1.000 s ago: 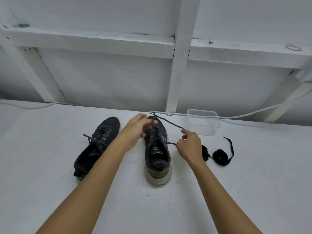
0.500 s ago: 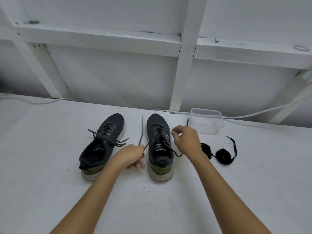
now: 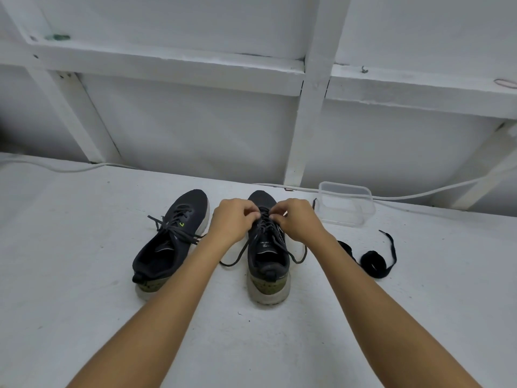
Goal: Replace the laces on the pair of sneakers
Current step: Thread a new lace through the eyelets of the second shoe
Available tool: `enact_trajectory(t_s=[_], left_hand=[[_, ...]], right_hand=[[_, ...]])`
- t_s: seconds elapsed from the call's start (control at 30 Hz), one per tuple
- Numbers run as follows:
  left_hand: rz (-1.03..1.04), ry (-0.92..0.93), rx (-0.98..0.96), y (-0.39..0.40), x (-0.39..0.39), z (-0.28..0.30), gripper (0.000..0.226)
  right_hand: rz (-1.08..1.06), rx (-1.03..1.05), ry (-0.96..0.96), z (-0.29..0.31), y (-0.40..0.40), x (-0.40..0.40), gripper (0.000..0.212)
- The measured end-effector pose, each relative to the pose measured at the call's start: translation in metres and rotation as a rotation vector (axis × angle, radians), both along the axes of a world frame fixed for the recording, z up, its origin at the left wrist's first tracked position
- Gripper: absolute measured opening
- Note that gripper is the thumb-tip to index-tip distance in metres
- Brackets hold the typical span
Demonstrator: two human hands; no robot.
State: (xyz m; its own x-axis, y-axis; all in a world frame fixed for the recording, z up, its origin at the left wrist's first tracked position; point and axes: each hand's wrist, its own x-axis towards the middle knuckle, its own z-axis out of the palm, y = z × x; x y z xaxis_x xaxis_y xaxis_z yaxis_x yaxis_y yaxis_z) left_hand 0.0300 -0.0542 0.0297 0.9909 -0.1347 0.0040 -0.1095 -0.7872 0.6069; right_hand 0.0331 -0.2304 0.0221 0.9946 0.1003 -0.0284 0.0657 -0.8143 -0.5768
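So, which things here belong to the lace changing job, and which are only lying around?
Part of the job:
- right sneaker, both hands at its laces: left hand, right hand
- left sneaker, laced
- rolled black laces

Just lying about:
- clear plastic container
- white cable
- rubber band on the beam

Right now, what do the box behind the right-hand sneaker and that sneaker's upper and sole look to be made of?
The box looks like clear, slightly glossy plastic: the white surface shows through its walls. The right-hand sneaker has a dark matte upper, probably knit or mesh fabric, though the weave is too fine to confirm. Its pale, scuffed sole looks like foam or rubber.
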Motion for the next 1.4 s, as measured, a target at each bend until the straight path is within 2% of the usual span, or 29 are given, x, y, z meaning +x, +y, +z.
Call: enact_trajectory(t_s=[0.17,0.37,0.63,0.87,1.1,1.27,1.4], left_hand=[[0.029,-0.015,0.041,-0.009,0.008,-0.003,0.018],[0.056,0.003,0.053,-0.017,0.014,-0.003,0.015],[0.014,-0.018,0.139,-0.026,0.019,0.002,0.014],[0.057,0.030,-0.051,-0.013,0.010,-0.012,0.012],[0.076,0.035,-0.147,-0.007,0.007,-0.009,0.008],[0.006,0.068,-0.077,-0.007,0.006,-0.003,0.011],[0.084,0.100,-0.104,-0.011,0.008,-0.005,0.013]], right_hand=[[0.044,-0.079,0.012,-0.003,0.002,0.003,0.014],[-0.008,0.044,0.010,-0.010,-0.002,-0.001,0.009],[0.002,0.081,0.028,-0.008,-0.003,0.001,0.008],[-0.114,0.229,0.116,-0.013,-0.009,-0.003,0.011],[-0.125,0.373,0.033,-0.019,-0.015,-0.005,0.007],[-0.054,0.336,0.073,-0.016,-0.020,-0.009,0.008],[-0.036,0.278,0.127,-0.008,-0.015,-0.004,0.014]])
